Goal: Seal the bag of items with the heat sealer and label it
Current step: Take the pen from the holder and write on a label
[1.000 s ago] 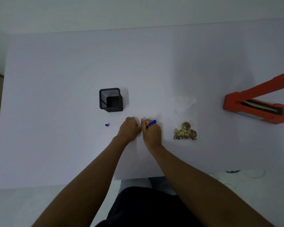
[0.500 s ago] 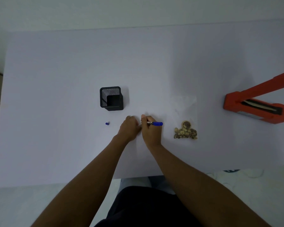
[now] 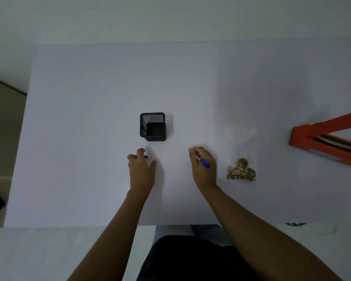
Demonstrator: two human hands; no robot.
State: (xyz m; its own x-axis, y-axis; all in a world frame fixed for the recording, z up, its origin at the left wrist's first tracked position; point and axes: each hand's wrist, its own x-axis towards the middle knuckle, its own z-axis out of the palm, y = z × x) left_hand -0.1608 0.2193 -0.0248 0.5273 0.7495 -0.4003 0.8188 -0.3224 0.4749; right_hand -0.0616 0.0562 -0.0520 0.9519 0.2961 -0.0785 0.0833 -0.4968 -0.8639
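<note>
Reaching toward the left side of the white worktop (image 3: 89, 98), the left hand (image 3: 141, 169) hovers with fingers loosely spread, holding nothing, its fingertips just beside the small blue pen cap (image 3: 146, 157), which lies in front of the black mesh square pen holder (image 3: 152, 126). The right hand (image 3: 203, 167) pinches the blue pen (image 3: 203, 161), whose long axis runs diagonally, metal tip toward the far left, blue end toward the near right. The clear plastic bag (image 3: 241, 151) with a heap of brownish small items (image 3: 241, 171) at its near end lies flat just right of the right hand, its long axis running from the near edge toward the far edge. The orange heat sealer (image 3: 320, 138), its arm raised, sits further right, at the right edge. So the right hand is the nearer one to the bag, and the left to the cap; capping the pen looks like the coming move. No label, brand or writing can be read anywhere; whether the bag is already sealed cannot be told.
</note>
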